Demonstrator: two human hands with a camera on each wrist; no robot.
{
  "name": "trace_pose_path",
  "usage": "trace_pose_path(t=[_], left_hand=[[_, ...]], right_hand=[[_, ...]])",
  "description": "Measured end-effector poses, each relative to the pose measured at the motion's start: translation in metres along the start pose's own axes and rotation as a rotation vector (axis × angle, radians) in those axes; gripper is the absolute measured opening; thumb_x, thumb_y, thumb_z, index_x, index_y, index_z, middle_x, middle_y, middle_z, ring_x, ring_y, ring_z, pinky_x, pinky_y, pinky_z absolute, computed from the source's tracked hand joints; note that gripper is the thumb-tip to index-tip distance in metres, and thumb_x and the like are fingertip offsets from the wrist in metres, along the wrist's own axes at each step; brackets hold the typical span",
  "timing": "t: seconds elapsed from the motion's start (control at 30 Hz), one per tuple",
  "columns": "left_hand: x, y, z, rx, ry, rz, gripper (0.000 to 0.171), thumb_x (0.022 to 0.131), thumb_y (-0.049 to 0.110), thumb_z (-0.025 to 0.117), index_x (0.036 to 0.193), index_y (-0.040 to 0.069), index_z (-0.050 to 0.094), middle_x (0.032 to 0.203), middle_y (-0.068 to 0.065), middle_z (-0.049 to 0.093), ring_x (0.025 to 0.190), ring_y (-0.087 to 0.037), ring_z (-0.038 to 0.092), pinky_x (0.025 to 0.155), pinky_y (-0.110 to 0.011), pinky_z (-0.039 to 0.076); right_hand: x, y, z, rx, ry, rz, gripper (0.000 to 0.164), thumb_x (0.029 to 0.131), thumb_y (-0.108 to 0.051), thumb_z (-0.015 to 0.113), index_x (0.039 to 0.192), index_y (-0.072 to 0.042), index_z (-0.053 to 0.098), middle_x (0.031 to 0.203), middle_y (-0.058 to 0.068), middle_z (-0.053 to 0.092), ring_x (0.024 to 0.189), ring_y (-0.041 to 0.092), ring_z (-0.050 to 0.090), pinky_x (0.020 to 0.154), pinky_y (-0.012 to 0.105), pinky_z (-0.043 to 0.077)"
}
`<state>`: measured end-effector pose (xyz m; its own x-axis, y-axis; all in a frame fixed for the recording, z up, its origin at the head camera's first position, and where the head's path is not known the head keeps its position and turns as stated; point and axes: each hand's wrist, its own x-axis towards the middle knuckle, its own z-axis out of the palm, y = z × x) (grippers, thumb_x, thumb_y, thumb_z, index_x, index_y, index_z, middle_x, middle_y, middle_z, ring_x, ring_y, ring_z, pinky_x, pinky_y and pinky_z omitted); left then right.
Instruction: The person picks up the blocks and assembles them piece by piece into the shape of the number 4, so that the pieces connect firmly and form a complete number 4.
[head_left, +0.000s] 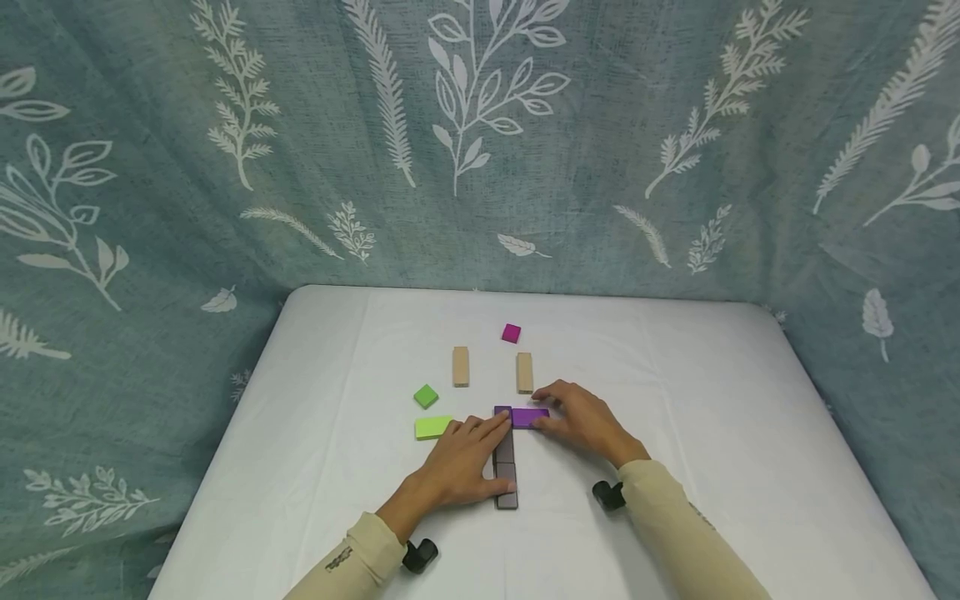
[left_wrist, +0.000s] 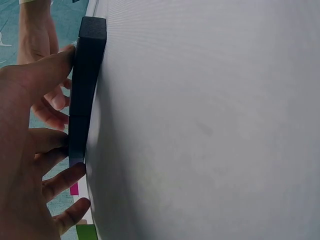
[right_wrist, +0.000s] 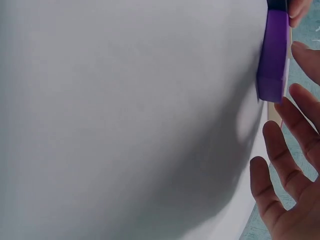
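Dark grey blocks (head_left: pixel 505 450) lie end to end in a line pointing away from me, with a dark purple block (head_left: pixel 502 409) at the far end. My left hand (head_left: pixel 463 467) rests over this line, thumb on the nearest block and fingertips by the far end; the left wrist view shows its fingers spread along the dark row (left_wrist: pixel 87 75). A bright purple block (head_left: pixel 527 418) lies crosswise, its left end against the far end of the row. My right hand (head_left: pixel 588 421) is at its right end, fingers loosely spread, a fingertip right at the purple block's end (right_wrist: pixel 272 87).
A lime block (head_left: pixel 432 428) and a small green block (head_left: pixel 426 396) lie left of the row. Two tan blocks (head_left: pixel 461 367) and a small magenta block (head_left: pixel 512 333) are farther back. A leaf-patterned curtain (head_left: pixel 600 150) surrounds the white table (head_left: pixel 360 358).
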<state>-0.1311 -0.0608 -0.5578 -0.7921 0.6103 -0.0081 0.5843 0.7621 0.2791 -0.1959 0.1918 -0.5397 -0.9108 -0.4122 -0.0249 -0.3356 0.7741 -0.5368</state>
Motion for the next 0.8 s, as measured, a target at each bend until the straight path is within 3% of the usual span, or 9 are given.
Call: trace_pose_path(t=[0.43,0.8], left_hand=[[-0.001,-0.001,-0.001,-0.002,-0.001,-0.004,0.094,0.089,0.071,0.059,0.160,0.016,0.032,0.166,0.005,0.025,0.137,-0.019,0.041,0.106,-0.043,0.036],[-0.001,-0.001,-0.001,0.002,-0.005,-0.005,0.094,0.089,0.071,0.058,0.160,0.016,0.031,0.167,0.005,0.023,0.139,-0.018,0.040,0.107,-0.044,0.035]], right_hand=[[0.020,0.006,-0.021,-0.039,-0.025,0.036,0.059,0.086,-0.038,0.081,0.136,-0.013,0.061,0.131,0.007,0.062,0.114,0.027,0.060,0.093,0.053,0.050],[0.038,0.006,-0.024,-0.001,-0.085,0.072,0.074,0.084,-0.041,0.082,0.144,-0.009,0.054,0.138,0.013,0.057,0.120,0.031,0.057,0.100,0.055,0.046]])
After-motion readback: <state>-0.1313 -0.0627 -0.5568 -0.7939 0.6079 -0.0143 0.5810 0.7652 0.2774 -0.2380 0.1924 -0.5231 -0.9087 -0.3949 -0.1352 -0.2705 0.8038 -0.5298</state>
